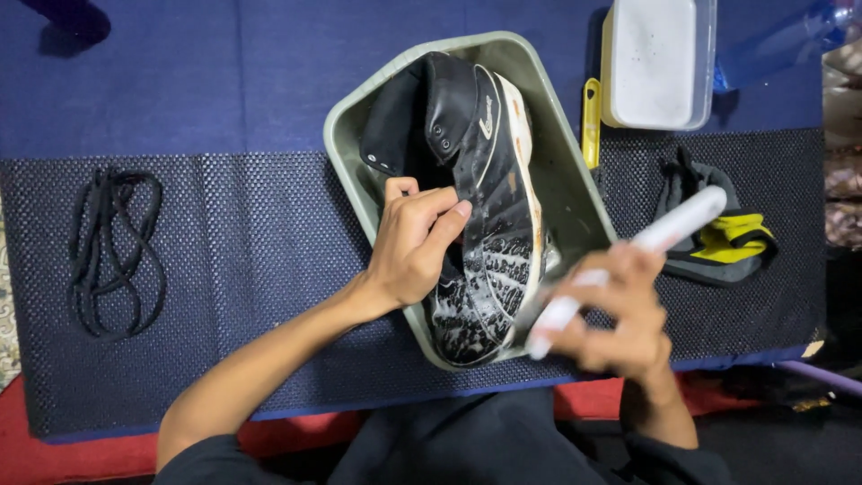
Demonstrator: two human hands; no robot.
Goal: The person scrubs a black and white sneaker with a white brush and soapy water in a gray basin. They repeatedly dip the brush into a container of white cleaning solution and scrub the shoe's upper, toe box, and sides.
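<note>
A view from above of a person's two hands working over a grey-green plastic basin (346,135) at the centre of the frame. Inside the basin lies a black high-top shoe (480,207) with white trim, tilted on its side, its toe end toward the lower middle and covered in white soapy foam. The left hand (413,242) grips the shoe at its opening, fingers curled over the collar and thumb pressed on the outer side. The right hand (620,314), blurred, at the lower right of the basin, is closed around a white brush handle (678,224) that slants toward the upper right; its lower end meets the shoe's sole edge. The basin sits on a dark textured mat (251,251) over a blue cloth covering the desk. At the left of the frame a loose black shoelace (117,251) lies coiled on the mat. At the upper right stands a clear container of white powder (655,63), a yellow tool (590,121) just beside the basin, and a black and yellow sock (723,242) below them.
</note>
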